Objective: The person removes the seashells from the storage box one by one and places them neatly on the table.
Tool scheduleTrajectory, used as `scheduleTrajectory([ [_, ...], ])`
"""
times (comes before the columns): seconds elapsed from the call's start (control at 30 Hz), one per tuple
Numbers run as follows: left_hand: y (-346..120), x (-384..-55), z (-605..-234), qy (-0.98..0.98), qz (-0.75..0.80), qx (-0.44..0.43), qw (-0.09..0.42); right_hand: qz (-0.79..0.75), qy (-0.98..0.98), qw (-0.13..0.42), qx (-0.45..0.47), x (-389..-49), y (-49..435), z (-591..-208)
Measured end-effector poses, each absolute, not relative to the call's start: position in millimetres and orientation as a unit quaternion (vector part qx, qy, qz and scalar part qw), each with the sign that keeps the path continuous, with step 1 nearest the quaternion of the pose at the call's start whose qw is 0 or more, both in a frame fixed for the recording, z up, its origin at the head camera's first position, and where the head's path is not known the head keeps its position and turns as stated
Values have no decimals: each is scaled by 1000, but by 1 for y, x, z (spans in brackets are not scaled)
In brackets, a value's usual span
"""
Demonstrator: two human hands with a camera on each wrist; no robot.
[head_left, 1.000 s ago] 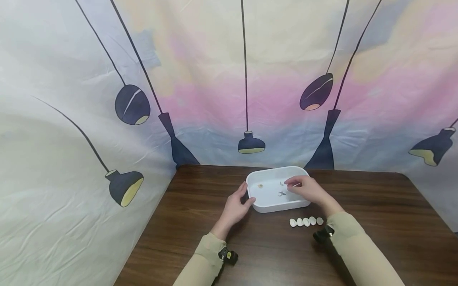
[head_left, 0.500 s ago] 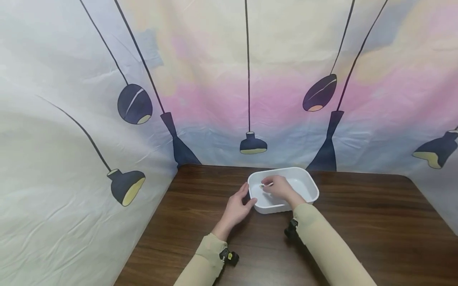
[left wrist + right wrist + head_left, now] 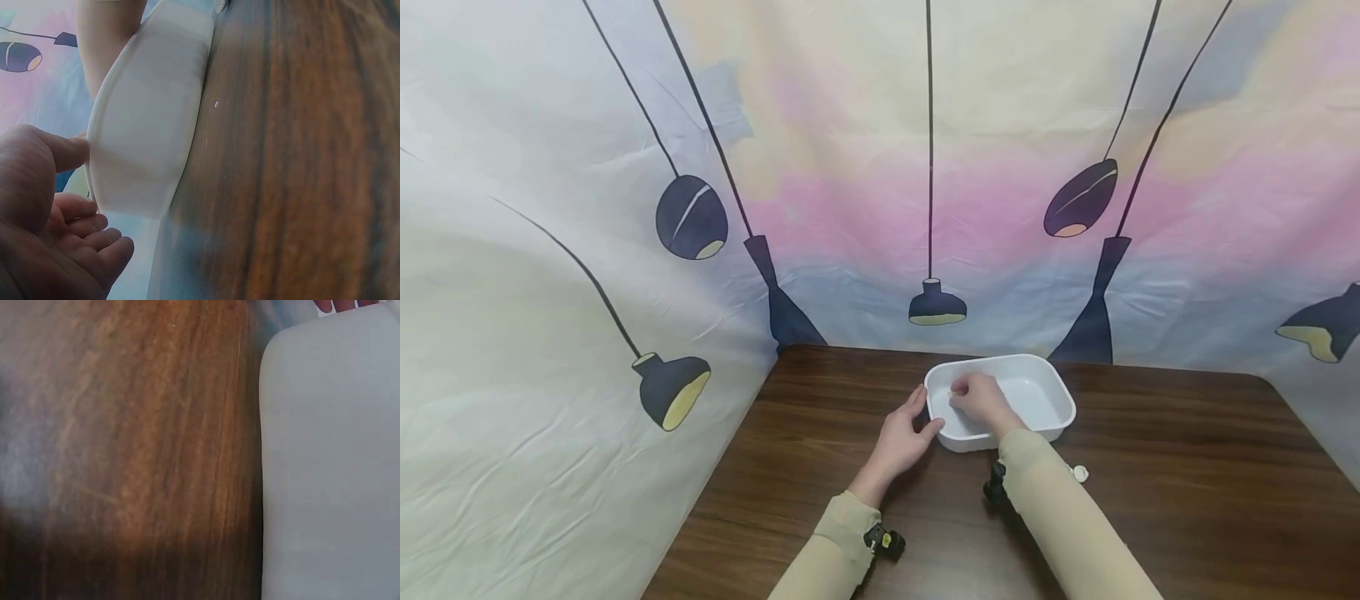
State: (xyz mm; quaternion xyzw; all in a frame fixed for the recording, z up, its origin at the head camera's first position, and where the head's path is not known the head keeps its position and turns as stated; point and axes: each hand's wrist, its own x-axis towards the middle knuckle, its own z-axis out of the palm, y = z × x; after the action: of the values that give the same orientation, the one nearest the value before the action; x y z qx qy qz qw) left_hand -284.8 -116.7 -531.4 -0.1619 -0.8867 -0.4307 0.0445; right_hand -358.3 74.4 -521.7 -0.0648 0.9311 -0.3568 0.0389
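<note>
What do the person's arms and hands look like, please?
Long, plain, pale beige cloth sleeves, with a small black device with a yellowish mark on the left and a similar black device on the right; the left hand and right hand are ungloved.

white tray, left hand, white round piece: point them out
White tray point(image 3: 1036, 397), head view, bare floor inside
Left hand point(image 3: 899, 437), head view, back of the hand
White round piece point(image 3: 1080, 473), head view, visible face

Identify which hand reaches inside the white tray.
The right hand is inside the white tray, whereas the left hand is outside, touching the tray's left end.
</note>
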Motion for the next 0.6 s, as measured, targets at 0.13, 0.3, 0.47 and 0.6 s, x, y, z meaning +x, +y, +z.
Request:
scheduleTrajectory([
  [0.13, -116, -284, -532, -885, -436, -158, 40, -350, 934, 32, -58, -357, 72, -524],
  [0.3, -116, -284, -533, -885, -436, -155, 41, -343, 937, 31, -53, -355, 70, -523],
  [0.47, -116, -285, -533, -885, -436, -157, 45, -338, 939, 30, -56, -357, 70, -524],
  [0.6, -116, -285, -532, -886, -434, -156, 44, -339, 938, 28, -63, -358, 71, -524],
])
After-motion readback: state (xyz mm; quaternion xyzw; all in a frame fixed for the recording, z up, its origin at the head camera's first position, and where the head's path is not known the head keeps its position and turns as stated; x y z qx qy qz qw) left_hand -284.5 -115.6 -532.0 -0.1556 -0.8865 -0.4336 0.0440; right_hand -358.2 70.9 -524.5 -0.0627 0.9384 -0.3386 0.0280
